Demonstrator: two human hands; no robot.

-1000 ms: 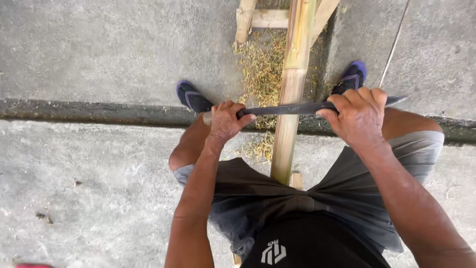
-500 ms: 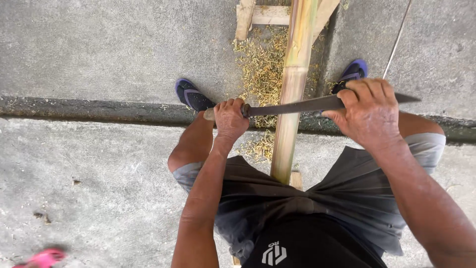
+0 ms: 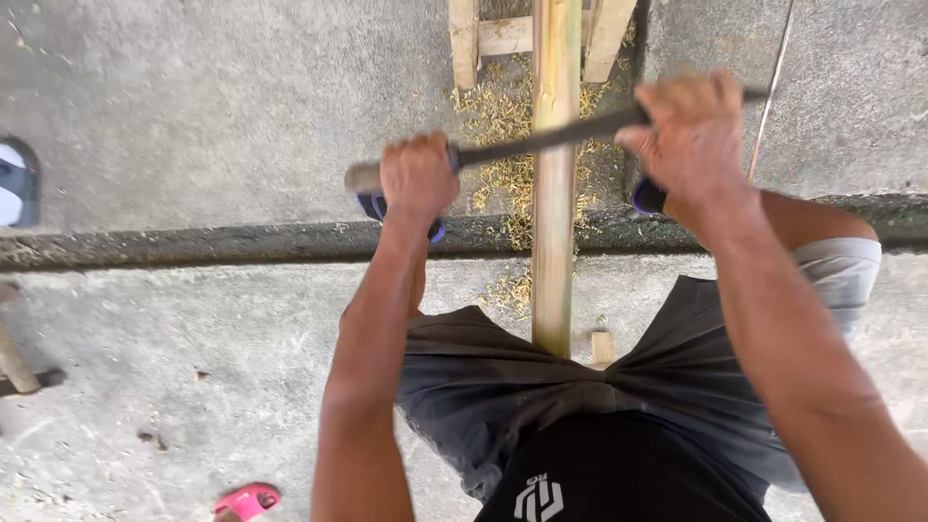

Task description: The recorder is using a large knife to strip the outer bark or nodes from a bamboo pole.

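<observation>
A long pale bamboo pole (image 3: 554,193) runs away from me between my legs. A dark long blade (image 3: 541,140) lies across it. My left hand (image 3: 418,176) is closed around the blade's wooden handle end. My right hand (image 3: 691,135) grips the blade's other end, to the right of the pole. Both arms are stretched out in front of me. Yellow shavings (image 3: 498,116) lie scattered on the concrete around the pole.
A wooden frame (image 3: 483,34) holds the pole's far part. A dark groove (image 3: 193,242) crosses the concrete floor. A pink sandal (image 3: 246,503) lies at the lower left, another shoe (image 3: 14,184) at the left edge. A thin stick (image 3: 773,87) lies at right.
Both hands have pushed the blade farther away along the pole. The view has shifted, and the pink sandal now shows more toward the middle of the bottom edge.
</observation>
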